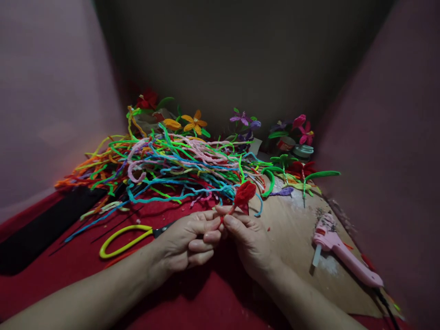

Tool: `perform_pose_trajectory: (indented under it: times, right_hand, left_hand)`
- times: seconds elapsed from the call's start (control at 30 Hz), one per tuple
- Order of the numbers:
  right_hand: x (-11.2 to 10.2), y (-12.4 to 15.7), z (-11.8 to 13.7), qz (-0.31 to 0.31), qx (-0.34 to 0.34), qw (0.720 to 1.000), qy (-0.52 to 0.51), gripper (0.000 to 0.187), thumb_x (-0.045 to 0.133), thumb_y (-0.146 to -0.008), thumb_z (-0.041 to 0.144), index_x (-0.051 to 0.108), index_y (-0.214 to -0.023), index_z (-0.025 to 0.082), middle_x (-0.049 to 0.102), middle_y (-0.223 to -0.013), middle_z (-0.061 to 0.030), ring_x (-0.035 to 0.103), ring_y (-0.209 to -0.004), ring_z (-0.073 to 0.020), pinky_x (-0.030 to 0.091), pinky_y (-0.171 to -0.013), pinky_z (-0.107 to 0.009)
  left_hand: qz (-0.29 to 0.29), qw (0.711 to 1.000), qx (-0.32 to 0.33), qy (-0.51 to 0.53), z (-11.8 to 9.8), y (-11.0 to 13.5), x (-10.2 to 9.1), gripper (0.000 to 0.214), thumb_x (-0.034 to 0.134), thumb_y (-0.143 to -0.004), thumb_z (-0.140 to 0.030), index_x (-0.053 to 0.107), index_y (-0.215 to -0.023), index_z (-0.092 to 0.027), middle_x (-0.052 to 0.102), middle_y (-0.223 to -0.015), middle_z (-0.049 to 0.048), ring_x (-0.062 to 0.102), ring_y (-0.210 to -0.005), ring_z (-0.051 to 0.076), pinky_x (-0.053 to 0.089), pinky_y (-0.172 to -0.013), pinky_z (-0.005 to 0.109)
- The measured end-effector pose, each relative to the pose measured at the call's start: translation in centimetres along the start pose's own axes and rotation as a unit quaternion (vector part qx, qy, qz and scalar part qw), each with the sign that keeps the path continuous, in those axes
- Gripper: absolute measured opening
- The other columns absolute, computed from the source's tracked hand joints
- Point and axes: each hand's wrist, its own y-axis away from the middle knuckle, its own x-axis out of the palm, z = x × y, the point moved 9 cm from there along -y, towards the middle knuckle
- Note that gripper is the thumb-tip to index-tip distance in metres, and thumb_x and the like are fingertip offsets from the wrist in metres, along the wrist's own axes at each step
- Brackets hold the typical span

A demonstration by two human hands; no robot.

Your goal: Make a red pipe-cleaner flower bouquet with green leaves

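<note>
My left hand (195,238) and my right hand (249,236) meet in front of me, fingertips almost touching. Between them is a red pipe-cleaner petal (245,193), its looped fuzzy head leaning up to the right. Thumb and forefinger of the left hand pinch the lower end of its stem. The right hand's thumb and fingers close on the stem just below the head. Part of the stem is hidden by the fingers. Beneath my left wrist lies a pair of scissors with yellow handles (126,240), its blades mostly covered by the hand.
A heap of multicoloured pipe cleaners (185,160) spreads behind my hands. On the right, a pink glue gun (347,259) rests on a brown board (288,256). Finished flowers, including an orange flower (195,122), stand at the back. A black strip (48,229) lies left on the red cloth (82,279).
</note>
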Motion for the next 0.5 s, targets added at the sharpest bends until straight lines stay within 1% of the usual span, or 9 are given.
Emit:
perform_pose_trajectory:
  times: [0.1,0.17,0.2,0.23,0.3,0.37,0.4,0.43,0.5]
  right_hand:
    - [-0.2,-0.1,0.0,-0.014,-0.005,1.000,-0.016,0.014,0.065,-0.073,0.027,0.071,-0.065,0.018,0.064,-0.082,-0.0036,0.054,-0.086,-0.0167,0.039,-0.084,-0.030]
    - [-0.2,-0.1,0.0,-0.026,0.001,0.999,-0.031,0.012,0.066,-0.071,0.027,0.071,-0.067,0.017,0.063,-0.076,-0.0029,0.054,-0.076,-0.0152,0.042,-0.078,-0.029]
    - [-0.2,0.0,-0.1,-0.030,0.006,0.999,-0.039,0.011,0.066,-0.070,0.027,0.071,-0.069,0.017,0.062,-0.072,-0.0021,0.054,-0.070,-0.0139,0.042,-0.073,-0.028]
    - [-0.1,0.0,-0.1,-0.034,0.011,0.998,-0.047,0.011,0.067,-0.070,0.027,0.071,-0.071,0.017,0.061,-0.069,-0.0012,0.053,-0.065,-0.0129,0.043,-0.070,-0.028]
    - [-0.2,0.1,0.0,-0.048,0.016,0.997,-0.053,0.012,0.068,-0.069,0.028,0.070,-0.071,0.016,0.060,-0.065,0.0001,0.052,-0.061,-0.0119,0.042,-0.065,-0.026]
    - [-0.3,0.2,0.3,-0.058,0.009,0.997,-0.046,0.013,0.069,-0.068,0.028,0.068,-0.067,0.015,0.058,-0.062,0.0008,0.052,-0.061,-0.0116,0.041,-0.062,-0.024]
    - [-0.4,0.2,0.4,-0.064,0.004,0.997,-0.041,0.014,0.069,-0.068,0.028,0.067,-0.064,0.015,0.057,-0.060,0.0013,0.051,-0.059,-0.0111,0.040,-0.060,-0.023]
    - [-0.5,0.2,0.5,-0.069,0.000,0.997,-0.037,0.015,0.069,-0.068,0.028,0.066,-0.063,0.014,0.056,-0.058,0.0020,0.050,-0.057,-0.0104,0.039,-0.057,-0.023]
    - [-0.8,0.1,0.5,-0.078,-0.005,0.997,-0.028,0.017,0.068,-0.069,0.029,0.065,-0.061,0.014,0.054,-0.056,0.0027,0.048,-0.053,-0.0092,0.037,-0.053,-0.022]
  left_hand:
    - [-0.017,0.999,0.005,-0.047,0.0,0.0,0.0,0.010,0.053,-0.082,-0.024,0.053,-0.090,-0.018,0.041,-0.053,-0.0079,0.013,-0.032,0.000,0.020,-0.027,0.011]
    - [-0.054,0.989,0.030,-0.135,-0.5,0.3,-0.1,0.016,0.052,-0.082,-0.031,0.053,-0.078,-0.016,0.043,-0.052,-0.0067,0.020,-0.030,0.000,0.023,-0.027,0.013]
    - [-0.083,0.976,0.048,-0.193,-0.9,0.5,-0.2,0.021,0.052,-0.082,-0.034,0.052,-0.073,-0.015,0.044,-0.051,-0.0061,0.024,-0.029,0.001,0.024,-0.027,0.013]
    - [-0.114,0.958,0.068,-0.254,-1.3,0.7,-0.3,0.024,0.051,-0.082,-0.035,0.052,-0.071,-0.015,0.045,-0.049,-0.0055,0.030,-0.030,0.002,0.026,-0.028,0.014]
    - [-0.165,0.913,0.112,-0.357,-2.3,1.3,-0.1,0.022,0.054,-0.079,-0.034,0.052,-0.070,-0.015,0.047,-0.049,-0.0049,0.039,-0.034,0.004,0.029,-0.032,0.014]
    - [-0.189,0.877,0.152,-0.414,-3.1,1.7,0.2,0.017,0.056,-0.077,-0.030,0.054,-0.070,-0.015,0.049,-0.052,-0.0047,0.044,-0.041,0.006,0.033,-0.038,0.015]
    - [-0.191,0.869,0.169,-0.423,-3.3,1.8,0.4,0.016,0.056,-0.077,-0.029,0.055,-0.069,-0.015,0.049,-0.053,-0.0046,0.045,-0.043,0.006,0.035,-0.041,0.015]
    - [-0.192,0.869,0.177,-0.421,-3.4,1.7,0.5,0.016,0.057,-0.077,-0.029,0.055,-0.068,-0.015,0.049,-0.054,-0.0046,0.044,-0.044,0.006,0.035,-0.042,0.016]
    - [-0.194,0.884,0.163,-0.393,-3.3,1.5,0.2,0.020,0.057,-0.076,-0.031,0.054,-0.065,-0.014,0.047,-0.052,-0.0051,0.039,-0.043,0.006,0.030,-0.041,0.016]
